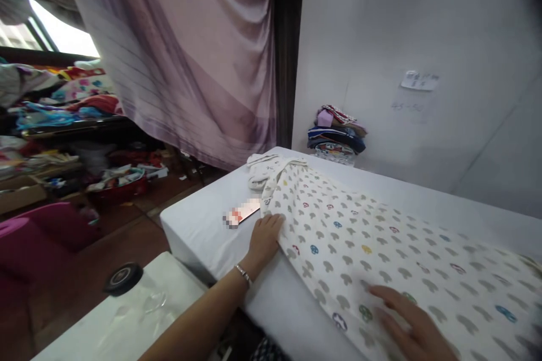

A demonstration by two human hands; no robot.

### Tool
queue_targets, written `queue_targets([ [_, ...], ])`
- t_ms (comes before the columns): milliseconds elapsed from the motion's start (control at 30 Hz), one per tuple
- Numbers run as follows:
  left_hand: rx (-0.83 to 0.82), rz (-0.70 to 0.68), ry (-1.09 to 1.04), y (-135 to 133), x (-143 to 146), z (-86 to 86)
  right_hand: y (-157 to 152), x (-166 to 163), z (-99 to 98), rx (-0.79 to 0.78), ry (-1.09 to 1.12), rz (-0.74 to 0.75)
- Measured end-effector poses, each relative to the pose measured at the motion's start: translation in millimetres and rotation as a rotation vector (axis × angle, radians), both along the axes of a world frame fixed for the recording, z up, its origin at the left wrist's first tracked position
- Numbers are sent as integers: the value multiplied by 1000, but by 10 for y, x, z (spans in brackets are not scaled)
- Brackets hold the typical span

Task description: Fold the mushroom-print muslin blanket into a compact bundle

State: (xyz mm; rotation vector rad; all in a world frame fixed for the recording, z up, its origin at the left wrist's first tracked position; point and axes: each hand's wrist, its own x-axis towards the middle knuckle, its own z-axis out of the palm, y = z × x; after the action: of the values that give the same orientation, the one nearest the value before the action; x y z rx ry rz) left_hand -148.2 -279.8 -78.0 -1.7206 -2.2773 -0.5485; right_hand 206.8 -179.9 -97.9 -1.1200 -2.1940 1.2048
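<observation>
A long white cloth (381, 248), printed with grey mushroom shapes and small coloured motifs, lies spread over a table (195, 237) covered in white. My left hand (266, 234), with a bracelet at the wrist, rests on the cloth's near left edge, fingers stretched out flat. Over the near part of the fabric is my right hand (409, 321), slightly blurred, its fingers apart and nothing visible in them. At the cloth's far left end sits a bunched piece of white printed fabric (260, 172). A phone (249, 210) lies beside the cloth, left of my left hand.
A white surface (169, 276) at the lower left bears a round black object (122, 279) and clear plastic. A folded fabric stack (336, 135) stands by the wall. A pink curtain (228, 56) hangs behind. Leftward are piled clothes (71, 96) and a magenta object (51, 237).
</observation>
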Motion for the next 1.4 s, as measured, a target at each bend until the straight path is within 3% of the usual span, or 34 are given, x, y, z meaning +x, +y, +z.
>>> queue_targets([
  [100,34,127,-46,35,-45,85,-226,-989,197,136,-17,291],
  [167,80,132,-70,65,-38,124,-272,-1526,274,230,-14,368],
  [300,151,-52,-218,92,-142,157,-87,-2047,231,207,6,302],
  [367,170,-77,-380,96,-319,165,52,-2070,158,75,116,267],
  [433,188,37,-506,125,-554,181,155,-2020,82,-94,242,203],
  [533,110,251,-480,265,-878,216,210,-1945,-19,-368,360,93],
  [600,27,296,-416,420,-1009,232,196,-1926,-65,-469,396,82],
  [733,-64,285,-345,775,-1104,229,144,-1921,-80,-441,412,147],
  [867,-118,359,-275,1058,-1147,222,102,-1929,-58,-395,385,195],
  [1067,-155,454,-268,1284,-1244,296,72,-1928,-92,-384,370,212],
  [1167,-181,471,-314,1182,-1415,381,187,-1868,-127,-515,453,36],
  [1267,-220,487,-357,859,-1600,406,358,-1812,-167,-692,528,-135],
  [1400,-291,489,-368,334,-1555,255,491,-1802,-220,-846,572,-198],
])
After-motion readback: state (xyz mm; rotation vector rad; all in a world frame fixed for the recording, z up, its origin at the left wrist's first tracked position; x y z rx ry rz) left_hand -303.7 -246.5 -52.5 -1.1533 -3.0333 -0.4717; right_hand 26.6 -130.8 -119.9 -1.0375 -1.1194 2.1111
